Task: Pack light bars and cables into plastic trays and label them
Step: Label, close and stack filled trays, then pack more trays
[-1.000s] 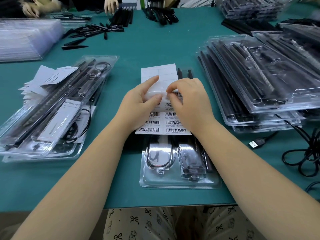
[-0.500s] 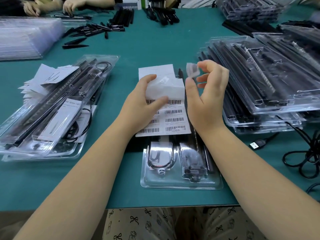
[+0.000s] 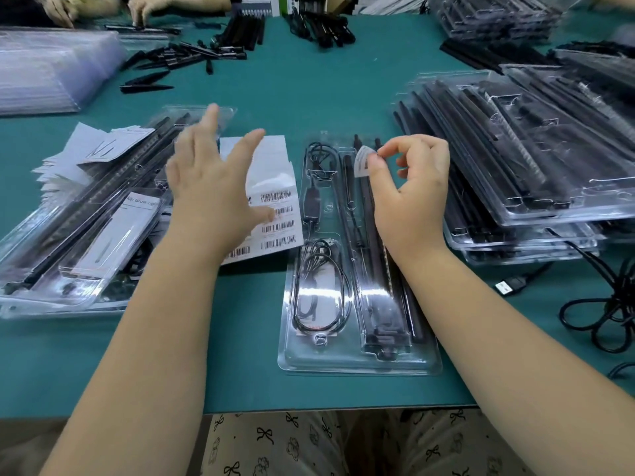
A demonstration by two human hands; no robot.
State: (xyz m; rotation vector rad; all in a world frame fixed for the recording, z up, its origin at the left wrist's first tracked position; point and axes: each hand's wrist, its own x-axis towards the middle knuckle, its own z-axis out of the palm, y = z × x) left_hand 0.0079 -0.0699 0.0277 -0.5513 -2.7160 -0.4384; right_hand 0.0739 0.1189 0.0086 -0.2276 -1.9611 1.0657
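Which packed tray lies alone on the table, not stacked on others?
The tray in the middle, directly below the right hand. It lies flat on the green table; those left and right sit in stacks.

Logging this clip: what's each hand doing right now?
Left hand: open, fingers spread above the barcode label sheet.
Right hand: pinching a peeled label.

Glossy clear plastic tray [image 3: 357,364]; matt paper label sheet [image 3: 271,173]
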